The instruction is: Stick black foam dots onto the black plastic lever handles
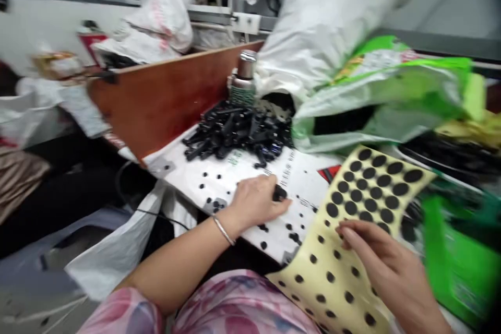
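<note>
My left hand [256, 203] rests on a white printed sheet [230, 177], its fingertips pinching a small black rubber piece [279, 193]. A silver bangle [223, 230] circles that wrist. Loose black dots lie scattered across the white sheet. Behind them rises a heap of black plastic parts [238, 130]. My right hand [385, 266] grips the edge of a pale yellow backing sheet [309, 283] printed with rows of round black stickers. Its fingertips lie among the dots, and the thumb side is partly hidden.
A steel flask [246, 75] stands behind the heap, against a reddish wooden board [156, 94]. A white sack [324, 21] and a green-and-white plastic bag [383, 94] sit at the back right. A green box [457, 255] sits at the right edge.
</note>
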`<state>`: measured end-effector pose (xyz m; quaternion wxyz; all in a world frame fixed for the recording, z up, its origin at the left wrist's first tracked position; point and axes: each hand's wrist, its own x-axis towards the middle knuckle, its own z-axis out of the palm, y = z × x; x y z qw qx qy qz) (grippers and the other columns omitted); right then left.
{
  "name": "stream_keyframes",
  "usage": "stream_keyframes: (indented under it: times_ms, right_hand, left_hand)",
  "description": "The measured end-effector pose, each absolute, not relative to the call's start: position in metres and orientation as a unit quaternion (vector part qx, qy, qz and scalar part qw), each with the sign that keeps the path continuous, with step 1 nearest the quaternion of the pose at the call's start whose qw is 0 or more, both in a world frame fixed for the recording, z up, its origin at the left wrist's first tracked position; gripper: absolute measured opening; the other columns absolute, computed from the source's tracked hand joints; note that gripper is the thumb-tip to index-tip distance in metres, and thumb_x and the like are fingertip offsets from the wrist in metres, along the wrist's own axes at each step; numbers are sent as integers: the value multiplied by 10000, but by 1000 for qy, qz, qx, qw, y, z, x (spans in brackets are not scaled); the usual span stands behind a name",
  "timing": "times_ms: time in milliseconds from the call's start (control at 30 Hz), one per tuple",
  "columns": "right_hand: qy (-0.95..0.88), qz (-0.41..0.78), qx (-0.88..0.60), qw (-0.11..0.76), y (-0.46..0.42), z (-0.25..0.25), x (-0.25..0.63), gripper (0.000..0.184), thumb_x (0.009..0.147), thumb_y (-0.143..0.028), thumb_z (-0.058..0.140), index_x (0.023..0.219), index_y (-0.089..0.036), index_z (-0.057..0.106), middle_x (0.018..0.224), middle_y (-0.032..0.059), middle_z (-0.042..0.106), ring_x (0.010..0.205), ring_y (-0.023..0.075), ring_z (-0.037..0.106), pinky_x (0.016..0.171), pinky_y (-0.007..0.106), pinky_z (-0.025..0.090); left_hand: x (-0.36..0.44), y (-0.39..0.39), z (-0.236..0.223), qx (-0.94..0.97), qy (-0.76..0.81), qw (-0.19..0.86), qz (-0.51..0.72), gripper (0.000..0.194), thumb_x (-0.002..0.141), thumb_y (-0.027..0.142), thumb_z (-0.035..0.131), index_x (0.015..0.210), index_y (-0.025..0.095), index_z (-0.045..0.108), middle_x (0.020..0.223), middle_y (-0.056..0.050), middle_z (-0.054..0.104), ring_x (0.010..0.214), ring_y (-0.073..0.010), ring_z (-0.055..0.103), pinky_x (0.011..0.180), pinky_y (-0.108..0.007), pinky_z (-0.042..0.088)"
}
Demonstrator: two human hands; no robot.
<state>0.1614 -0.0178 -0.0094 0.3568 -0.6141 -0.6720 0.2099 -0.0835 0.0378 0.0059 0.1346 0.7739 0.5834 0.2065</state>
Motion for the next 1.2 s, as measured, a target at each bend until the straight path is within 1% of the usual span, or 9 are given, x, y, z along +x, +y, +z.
stream_keyframes:
  times_ms: [167, 267, 400, 533, 667, 767, 900, 1067, 1200]
  right_hand:
    - [-713, 77, -616, 327, -3, -4, 197, 243, 895, -401, 495, 865, -208, 641, 816, 53, 697, 676, 192, 661, 583, 294, 531]
    - [-735, 65, -607, 296, 12, -7, 204, 246, 906, -365, 475, 915, -202, 660, 889, 62, 674, 754, 191, 645, 642, 305, 524]
    - [-758, 38, -608, 231, 35, -16, 196, 240, 889, -283, 479, 966, -199, 690, 918, 76, 644, 772, 213, 618, 654, 342, 489]
    - [-768, 13, -617, 169, 44, -24, 184, 228, 872, -220, 494, 895, -185, 717, 857, 94, 613, 759, 241, 581, 609, 348, 432]
    - [-763, 14, -630, 141, 47, -23, 181, 200, 872, -182, 516, 887, -172, 715, 824, 80, 600, 750, 224, 572, 671, 345, 423]
    - [-748, 30, -649, 138, 56, -21, 185, 133, 853, -187, 566, 832, -193, 697, 809, 47, 614, 709, 191, 585, 640, 310, 413]
    - [-738, 29, -660, 139, 66, -23, 184, 155, 857, -179, 549, 731, -191, 640, 773, 32, 624, 651, 178, 576, 609, 307, 381]
    - [-766, -21, -628, 136, 42, -32, 170, 253, 886, -119, 423, 704, -149, 598, 707, 85, 578, 679, 237, 545, 676, 380, 352]
    - [-792, -26, -584, 173, 4, -31, 175, 280, 922, -158, 366, 735, -161, 573, 720, 75, 576, 677, 219, 542, 676, 368, 374]
  left_hand:
    - [-65, 58, -5, 818, 555, 19, 153, 311, 812, 442, 558, 924, 157, 612, 899, -98, 620, 891, -271, 601, 777, -377, 486]
    - [-55, 56, 0, 829, 535, -9, 165, 365, 795, 441, 591, 990, 134, 619, 1014, -139, 600, 965, -301, 569, 840, -418, 465]
    - [-32, 49, 2, 872, 448, 38, 196, 482, 811, 455, 572, 1155, 118, 567, 1178, -158, 571, 1062, -308, 532, 927, -441, 424]
    - [-7, 46, -9, 917, 349, 105, 161, 677, 799, 450, 586, 1337, 76, 415, 1316, -174, 518, 1193, -326, 466, 1043, -472, 329]
    - [4, 50, -21, 915, 344, 173, 120, 840, 778, 456, 602, 1438, 84, 239, 1438, -162, 419, 1321, -341, 353, 1112, -495, 228]
    - [5, 54, -24, 909, 349, 201, 108, 915, 772, 488, 600, 1460, 77, 159, 1474, -175, 365, 1354, -346, 308, 1119, -505, 204]
    - [4, 55, -22, 905, 354, 206, 112, 911, 775, 487, 590, 1461, 84, 145, 1474, -188, 359, 1355, -339, 307, 1118, -508, 201]
    - [5, 55, -21, 902, 354, 214, 119, 954, 751, 489, 616, 1461, 76, 131, 1449, -191, 394, 1333, -329, 339, 1118, -503, 205]
    - [6, 55, -24, 898, 358, 221, 126, 938, 756, 504, 608, 1465, 107, 139, 1438, -184, 413, 1345, -335, 330, 1118, -532, 190]
